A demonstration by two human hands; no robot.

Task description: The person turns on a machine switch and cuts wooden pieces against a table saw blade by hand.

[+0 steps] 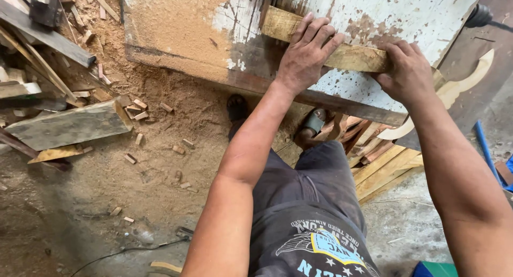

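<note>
Head view, looking down over the person's own arms. A rough wooden strip [326, 44] lies flat on the worktop [406, 15], a slab with worn white paint and bare patches, running slantwise from the middle of the surface toward its right near corner. Left hand [307, 55] lies palm down across the strip near its upper end, fingers spread fairly wide and pointing away from the body, pressing on the wood rather than wrapped round it. Right hand [409, 71] sits at the strip's lower end, close to the near edge of the worktop, fingers curled over the wood; whether the thumb closes under it cannot be told, as the back of the hand hides it. The two hands are near each other, not touching. The left part of the worktop carries a thick layer of sawdust [171, 26]. Below the near edge, two sandalled feet [315, 122] stand on the floor [107, 202], which is covered in sawdust and small offcut blocks [140, 110]. A grey weathered plank [69, 125] and other scrap lengths lie on the floor to the left. Stacked pale boards [382, 170] lie under the right near corner, and a curved pale cut piece [465, 82] lies just beyond that corner.
</note>
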